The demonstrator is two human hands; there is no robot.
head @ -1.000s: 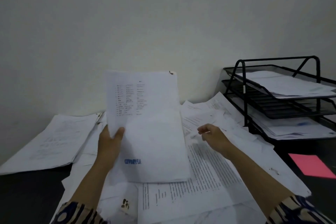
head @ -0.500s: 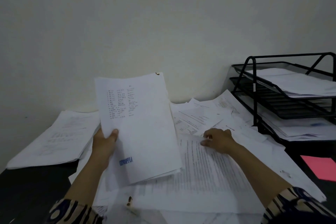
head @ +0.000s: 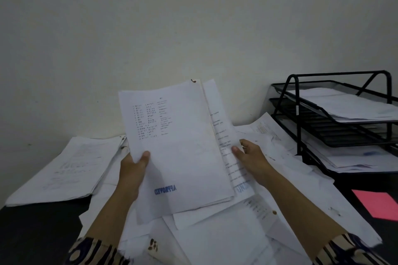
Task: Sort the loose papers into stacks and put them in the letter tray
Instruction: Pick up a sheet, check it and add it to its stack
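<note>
— Which step was it?
— Sorting: left hand (head: 133, 170) gripped the stack (head: 183, 146) above the desk (head: 32, 232); right hand (head: 249, 157) pinched a sheet (head: 224, 135) alongside.
— Next?
— Probably squaring them for the tray (head: 336, 101).

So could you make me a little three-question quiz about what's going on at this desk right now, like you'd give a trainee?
1. True or false: the left hand grips the held stack that bears a blue stamp.
2. Multiple choice: the sheet pinched by the right hand sits (A) flat in the letter tray, (B) just behind the held stack, along its right edge, (C) on the pink paper.
3. Fill in: the neat pile of papers lies on the ____ side of the desk.

Key: 1 true; 2 B; 3 left.
</note>
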